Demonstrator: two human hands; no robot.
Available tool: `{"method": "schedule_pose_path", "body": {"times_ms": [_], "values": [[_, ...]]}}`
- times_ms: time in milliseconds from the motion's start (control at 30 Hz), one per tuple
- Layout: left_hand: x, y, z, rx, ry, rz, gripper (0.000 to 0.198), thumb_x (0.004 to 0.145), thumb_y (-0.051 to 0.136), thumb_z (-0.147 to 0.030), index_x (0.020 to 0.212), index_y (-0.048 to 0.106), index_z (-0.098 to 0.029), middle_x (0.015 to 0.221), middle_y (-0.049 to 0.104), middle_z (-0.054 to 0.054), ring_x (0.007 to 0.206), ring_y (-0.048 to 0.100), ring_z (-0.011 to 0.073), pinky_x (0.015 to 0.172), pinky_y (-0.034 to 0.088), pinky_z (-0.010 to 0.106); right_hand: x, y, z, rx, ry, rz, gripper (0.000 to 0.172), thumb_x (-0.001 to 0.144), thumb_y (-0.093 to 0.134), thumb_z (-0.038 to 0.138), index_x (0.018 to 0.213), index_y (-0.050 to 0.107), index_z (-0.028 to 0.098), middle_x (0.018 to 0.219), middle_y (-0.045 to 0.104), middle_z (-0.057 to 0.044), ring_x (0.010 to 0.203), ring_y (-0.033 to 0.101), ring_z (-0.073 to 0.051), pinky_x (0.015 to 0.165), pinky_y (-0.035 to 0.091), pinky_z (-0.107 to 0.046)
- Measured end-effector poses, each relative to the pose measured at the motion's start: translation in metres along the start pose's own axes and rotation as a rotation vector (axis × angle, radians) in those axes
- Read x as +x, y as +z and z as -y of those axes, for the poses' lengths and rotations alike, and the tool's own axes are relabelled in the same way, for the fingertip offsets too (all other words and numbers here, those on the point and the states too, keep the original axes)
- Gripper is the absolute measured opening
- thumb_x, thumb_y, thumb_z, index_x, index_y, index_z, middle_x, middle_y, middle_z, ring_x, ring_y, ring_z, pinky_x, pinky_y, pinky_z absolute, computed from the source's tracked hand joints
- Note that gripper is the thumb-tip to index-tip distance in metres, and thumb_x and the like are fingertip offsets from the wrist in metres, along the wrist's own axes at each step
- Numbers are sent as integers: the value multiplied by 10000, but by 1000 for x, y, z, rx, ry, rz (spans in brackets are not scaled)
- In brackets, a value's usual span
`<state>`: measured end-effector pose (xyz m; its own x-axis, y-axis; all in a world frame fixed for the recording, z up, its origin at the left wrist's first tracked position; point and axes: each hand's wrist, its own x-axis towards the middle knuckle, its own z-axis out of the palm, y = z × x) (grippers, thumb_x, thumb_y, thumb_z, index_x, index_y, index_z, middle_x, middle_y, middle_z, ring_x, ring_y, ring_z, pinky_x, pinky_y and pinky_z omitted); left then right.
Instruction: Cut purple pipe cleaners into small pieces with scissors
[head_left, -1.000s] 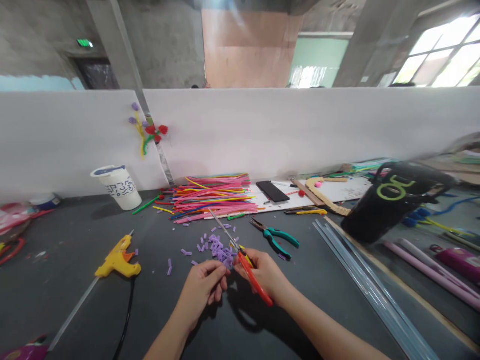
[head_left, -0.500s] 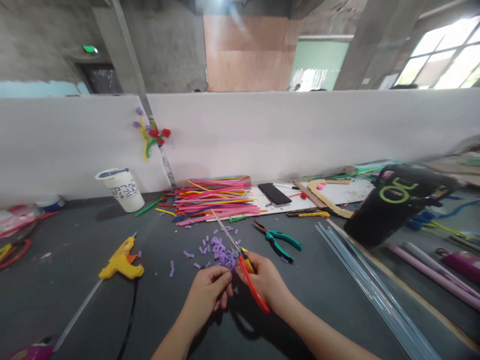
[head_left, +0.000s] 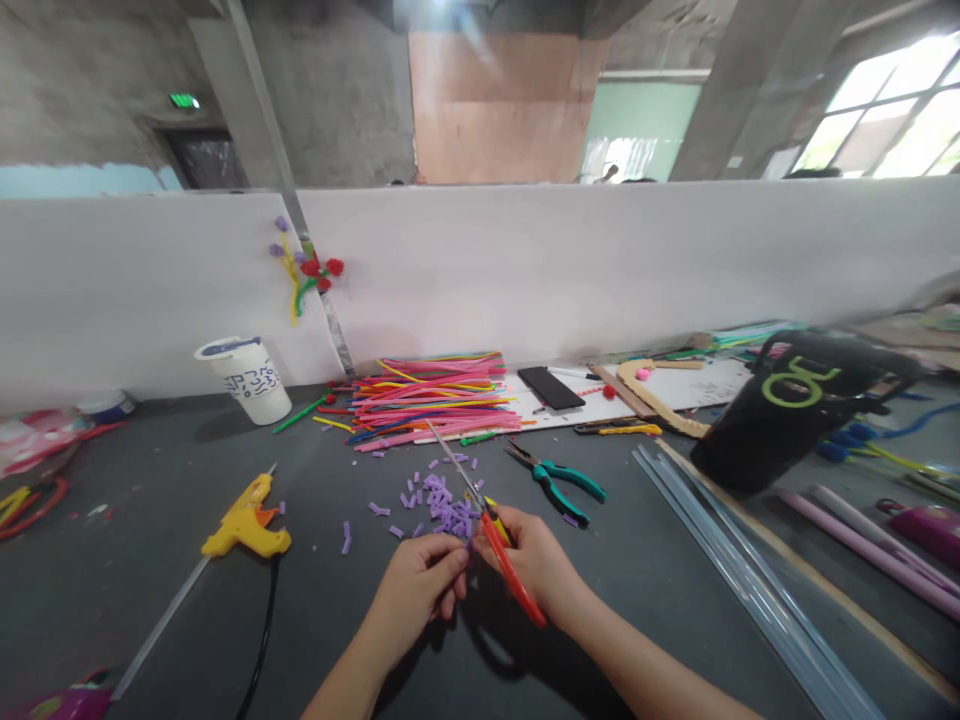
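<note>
Holding a pair of red-handled scissors point(head_left: 491, 525) in a clenched grip, the person's right hand point(head_left: 536, 565) sits low over the dark counter point(head_left: 135, 500), toward its near edge. The blades slant up and away to the left, their tips above a heap of short purple pieces point(head_left: 442, 505) scattered just beyond both hands. The left hand point(head_left: 416, 590) is right beside the scissors, thumb and fingertips pinched shut close to the blades. Whatever sits in that grip is too small for me to make out.

Teal-handled pliers point(head_left: 559, 482) lie just right of the purple heap. A yellow glue gun point(head_left: 244, 525) rests well off to the left, a black cord trailing from it. Behind the heap, a bundle of coloured sticks point(head_left: 431, 395) lies by the white partition point(head_left: 600, 270). A white cup point(head_left: 244, 378) stands to its left and a black phone point(head_left: 551, 387) lies to its right. Farther right are a black bag point(head_left: 795, 400) and long clear rods point(head_left: 735, 560).
</note>
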<state>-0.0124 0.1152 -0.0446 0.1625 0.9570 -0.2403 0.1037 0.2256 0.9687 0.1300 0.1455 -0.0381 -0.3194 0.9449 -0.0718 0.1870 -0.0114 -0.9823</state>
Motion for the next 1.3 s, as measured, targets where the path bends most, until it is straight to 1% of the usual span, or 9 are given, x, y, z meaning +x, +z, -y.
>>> {"method": "schedule_pose_path", "body": {"times_ms": [133, 367, 567, 733, 833, 967, 1033, 1100, 1300], "values": [[-2, 2, -3, -62, -22, 17, 320, 699, 532, -380, 484, 518, -144, 316, 420, -57, 257, 297, 30, 302, 154, 164, -3, -1, 4, -11, 13, 29, 91, 616, 511, 207, 591, 432, 171, 480, 402, 71, 393, 320, -50, 373, 268, -168], [1, 3, -2, -161, -27, -6, 286, 654, 566, -400, 557, 536, -133, 432, 546, -21, 268, 365, 30, 286, 200, 156, 0, 0, 6, -55, -6, 9, 78, 616, 505, 178, 595, 431, 171, 485, 412, 69, 408, 339, -55, 387, 288, -168], [3, 0, -1, -173, -1, -5, 263, 648, 581, -368, 546, 535, -129, 426, 547, -18, 269, 390, 34, 279, 206, 150, 2, 2, 12, -104, -34, 12, 62, 622, 481, 189, 597, 426, 175, 505, 403, 64, 445, 341, -67, 413, 297, -178], [3, 0, -1, -193, 11, -33, 267, 651, 585, -356, 527, 538, -125, 388, 529, -21, 247, 355, 27, 271, 185, 146, 5, 2, 14, -169, -43, 52, 112, 661, 483, 244, 600, 410, 185, 516, 398, 63, 450, 357, -72, 441, 314, -185], [3, -3, -1, -216, 20, -85, 242, 653, 593, -345, 572, 566, -118, 404, 539, -22, 258, 371, 30, 272, 189, 142, 6, -7, 14, -233, -38, 72, 177, 701, 496, 328, 621, 424, 188, 517, 396, 63, 443, 362, -80, 446, 308, -196], [5, -9, -1, -274, 54, -198, 225, 666, 588, -343, 656, 594, -119, 465, 555, -28, 299, 406, 35, 281, 211, 139, -6, -31, 25, -382, -37, 81, 265, 688, 553, 425, 614, 459, 189, 556, 460, 36, 513, 404, -112, 489, 302, -214], [6, -12, -1, -303, 69, -241, 229, 673, 586, -346, 667, 598, -118, 488, 557, -27, 312, 407, 34, 284, 222, 140, -16, -44, 33, -683, 19, 124, 290, 735, 481, 482, 685, 493, 197, 604, 528, 7, 550, 461, -139, 526, 327, -230], [6, -13, -2, -325, 80, -267, 227, 678, 588, -346, 674, 599, -118, 501, 559, -25, 322, 407, 35, 286, 229, 140, -26, -55, 38, -842, 63, 187, 337, 768, 413, 519, 719, 508, 199, 644, 578, -23, 568, 504, -160, 535, 337, -239], [3, -13, -6, -352, 94, -289, 211, 684, 597, -329, 669, 597, -119, 505, 557, -24, 338, 403, 34, 291, 232, 132, -43, -65, 35, -920, 115, 303, 423, 784, 332, 581, 707, 524, 212, 654, 615, -37, 558, 534, -169, 512, 332, -229]]}}
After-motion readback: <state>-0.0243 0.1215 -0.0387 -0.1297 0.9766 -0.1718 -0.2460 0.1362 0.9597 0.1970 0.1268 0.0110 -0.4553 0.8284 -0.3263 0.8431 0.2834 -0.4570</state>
